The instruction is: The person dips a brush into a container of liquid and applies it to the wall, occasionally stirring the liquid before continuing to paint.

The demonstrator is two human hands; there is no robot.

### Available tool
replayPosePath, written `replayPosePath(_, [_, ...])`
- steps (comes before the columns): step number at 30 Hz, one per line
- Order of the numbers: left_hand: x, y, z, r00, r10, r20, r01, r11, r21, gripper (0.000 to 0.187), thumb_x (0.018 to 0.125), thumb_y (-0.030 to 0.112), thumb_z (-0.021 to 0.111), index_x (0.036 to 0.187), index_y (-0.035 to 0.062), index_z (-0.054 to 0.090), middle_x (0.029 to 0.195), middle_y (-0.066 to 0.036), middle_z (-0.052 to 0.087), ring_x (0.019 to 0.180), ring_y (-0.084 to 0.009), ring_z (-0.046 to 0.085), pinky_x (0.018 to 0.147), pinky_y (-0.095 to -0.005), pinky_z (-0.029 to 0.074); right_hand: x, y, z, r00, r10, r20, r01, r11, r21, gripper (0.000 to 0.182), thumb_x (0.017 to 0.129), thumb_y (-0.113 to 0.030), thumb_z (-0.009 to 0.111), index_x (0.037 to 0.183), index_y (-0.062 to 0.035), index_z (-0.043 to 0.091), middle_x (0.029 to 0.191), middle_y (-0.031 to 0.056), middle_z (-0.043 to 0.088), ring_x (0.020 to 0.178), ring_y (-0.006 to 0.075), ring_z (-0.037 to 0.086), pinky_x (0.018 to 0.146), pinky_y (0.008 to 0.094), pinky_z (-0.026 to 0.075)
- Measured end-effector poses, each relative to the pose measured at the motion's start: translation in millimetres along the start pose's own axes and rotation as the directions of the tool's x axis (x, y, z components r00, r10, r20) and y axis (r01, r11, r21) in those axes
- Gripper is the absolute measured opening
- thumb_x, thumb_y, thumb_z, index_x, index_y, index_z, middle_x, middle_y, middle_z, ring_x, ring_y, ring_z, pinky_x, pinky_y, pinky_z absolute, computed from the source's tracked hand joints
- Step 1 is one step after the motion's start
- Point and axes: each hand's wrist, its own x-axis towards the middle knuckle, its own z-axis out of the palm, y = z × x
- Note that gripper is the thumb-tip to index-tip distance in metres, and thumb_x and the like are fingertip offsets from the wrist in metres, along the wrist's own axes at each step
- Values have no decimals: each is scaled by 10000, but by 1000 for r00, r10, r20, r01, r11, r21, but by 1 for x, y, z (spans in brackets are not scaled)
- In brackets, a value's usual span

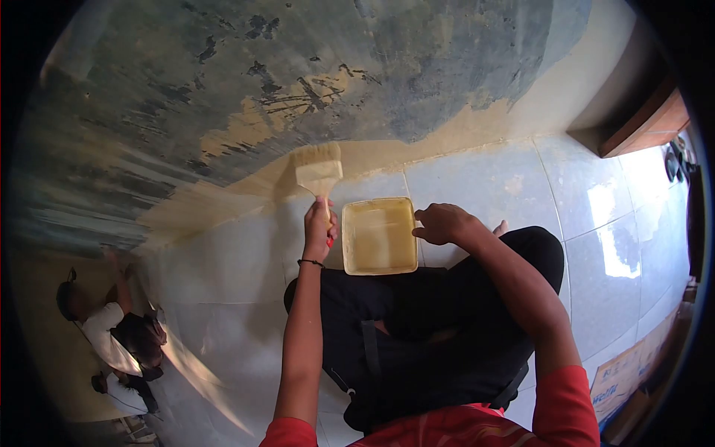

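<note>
My left hand (320, 227) is closed around the handle of a wide paintbrush (319, 170). The brush points up, its pale bristles against the lower part of the wall (417, 67), where a yellowish band meets patchy grey-green paint. Just right of that hand, a square yellowish container (380, 237) holds pale yellow liquid. My right hand (442, 224) grips the container's right rim, with the thumb and fingers at its edge.
Two people (112, 328) are near the wall at the left. Glossy tiles (484, 182) cover the floor. A brown wooden piece (648, 123) stands at the upper right, and a printed cardboard box (629, 376) lies at the lower right. My folded legs are below the container.
</note>
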Motion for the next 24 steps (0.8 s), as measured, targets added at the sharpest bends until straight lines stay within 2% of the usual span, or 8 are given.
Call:
replayPosePath(1, [-1, -3, -2, 1000, 3, 0, -3, 1000, -5, 392, 965, 443, 412, 964, 55, 471, 587, -23, 450, 367, -84, 364, 341, -224, 307, 0, 0, -1, 1000, 4, 11, -4, 1000, -4, 388, 859, -340, 532, 1047, -13, 620, 1010, 190, 648, 980, 331, 613, 862, 428, 478])
replayPosePath(4, [0, -11, -7, 987, -162, -17, 162, 985, 50, 402, 963, 440, 421, 956, 46, 498, 599, -21, 452, 370, -85, 371, 346, -225, 314, 0, 0, -1, 1000, 5, 25, -5, 1000, -12, 392, 857, -341, 533, 1049, -11, 620, 1012, 194, 647, 981, 334, 612, 865, 427, 476])
replayPosePath(9, [3, -14, -12, 970, -241, -7, 241, 969, 60, 401, 958, 446, 430, 962, 50, 496, 609, -15, 454, 379, -80, 369, 353, -224, 316, 2, 1, 0, 1000, 13, 25, -13, 1000, -3, 394, 856, -339, 529, 1054, -12, 622, 1022, 196, 645, 987, 334, 611, 872, 425, 473])
replayPosePath(11, [7, -23, -18, 959, -284, -11, 284, 957, 58, 399, 957, 446, 433, 966, 52, 495, 612, -11, 451, 386, -76, 370, 355, -223, 313, 3, 1, 0, 999, -2, 53, 3, 1000, -11, 434, 883, -364, 510, 1175, -48, 566, 1000, 209, 646, 975, 362, 606, 867, 446, 464])
replayPosePath(12, [10, -26, -19, 947, -322, 1, 321, 947, 26, 397, 956, 447, 436, 967, 54, 494, 610, -6, 443, 391, -71, 367, 358, -218, 309, 3, 2, 0, 999, -1, 51, 2, 1000, -9, 434, 883, -364, 510, 1175, -48, 566, 1000, 209, 646, 975, 362, 606, 867, 446, 464])
replayPosePath(14, [12, -26, -20, 933, -359, 20, 359, 933, 1, 395, 956, 447, 438, 969, 56, 493, 608, -1, 436, 397, -66, 364, 361, -213, 304, -1, -2, -4, 999, 13, 41, -13, 1000, -7, 397, 860, -336, 524, 1075, -14, 613, 1029, 186, 645, 1003, 327, 606, 874, 423, 474])
replayPosePath(19, [14, -6, -24, 886, -461, 42, 461, 887, 6, 389, 950, 448, 452, 964, 62, 489, 653, 12, 428, 431, -52, 352, 376, -200, 303, 0, -1, -4, 999, 16, 46, -16, 1000, -2, 388, 863, -337, 524, 1081, -28, 613, 1045, 174, 643, 1015, 314, 604, 879, 420, 474])
replayPosePath(24, [11, 4, -21, 874, -485, 26, 482, 873, 79, 385, 944, 453, 463, 969, 69, 482, 666, 18, 425, 441, -39, 352, 377, -189, 311, 1, -4, -6, 999, 22, 50, -21, 1000, -11, 377, 864, -339, 525, 1083, -46, 616, 1068, 156, 639, 1028, 301, 601, 892, 416, 471])
